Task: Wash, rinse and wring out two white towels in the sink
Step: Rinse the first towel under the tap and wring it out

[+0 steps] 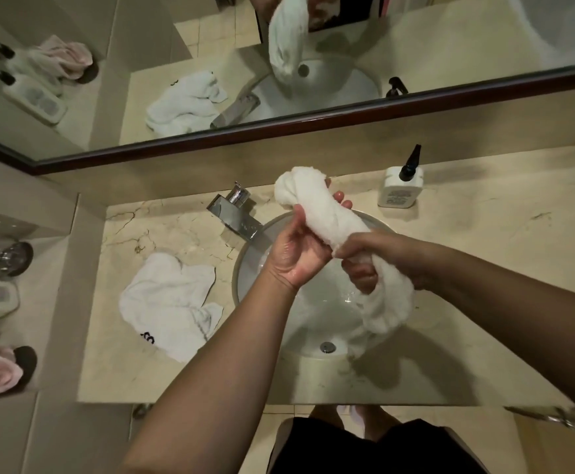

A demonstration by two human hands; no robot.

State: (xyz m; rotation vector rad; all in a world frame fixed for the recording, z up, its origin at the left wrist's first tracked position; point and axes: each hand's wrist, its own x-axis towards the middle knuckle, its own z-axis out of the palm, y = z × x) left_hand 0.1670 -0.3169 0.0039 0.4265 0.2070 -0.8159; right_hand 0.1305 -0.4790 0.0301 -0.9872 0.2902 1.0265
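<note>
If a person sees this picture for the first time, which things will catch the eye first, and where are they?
First comes the twisted white towel, held above the round sink in the middle: the left hand grips its upper part and the right hand grips it lower down. Next is the second white towel, lying crumpled on the counter left of the sink. Behind, a soap bottle stands below the mirror.

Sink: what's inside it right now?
The sink shows a wet basin and the drain. The twisted towel, gripped by both hands, hangs over it, hiding the right side.
</note>
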